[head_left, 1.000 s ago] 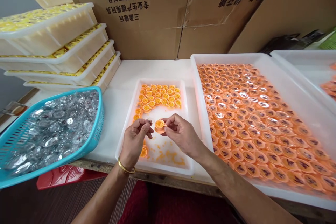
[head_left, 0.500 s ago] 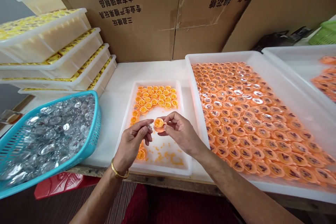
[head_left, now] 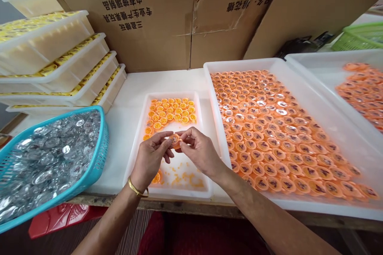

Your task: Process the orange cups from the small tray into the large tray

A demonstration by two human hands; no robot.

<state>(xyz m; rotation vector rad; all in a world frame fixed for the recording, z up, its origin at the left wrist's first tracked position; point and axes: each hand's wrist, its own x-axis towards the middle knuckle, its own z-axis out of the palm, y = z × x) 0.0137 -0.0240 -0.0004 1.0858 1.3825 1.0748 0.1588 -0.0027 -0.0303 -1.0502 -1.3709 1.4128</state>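
Between my two hands is a small orange cup (head_left: 174, 140) with a clear printed lid over its mouth. My right hand (head_left: 199, 150) pinches the cup from the right. Fingers and thumb of my left hand (head_left: 153, 153) close on the lid and rim from the left. Below them lies a small white tray (head_left: 136, 135), with several open orange cups (head_left: 170, 110) holding yellow-orange bits at its far end. Loose orange bits (head_left: 187, 179) are scattered on the tray's near part. My fingers partly cover the held cup.
At left stands a blue basket (head_left: 103, 135) of clear lids (head_left: 52, 155). Behind it are stacked white trays (head_left: 74, 57) of yellow pieces. A large white tray (head_left: 214, 115) at right holds rows of lidded orange cups (head_left: 269, 143). Cardboard boxes (head_left: 167, 44) stand behind.
My left hand has brought the clear lid onto the cup, and the hands now meet around it. The view has shifted slightly to the right.
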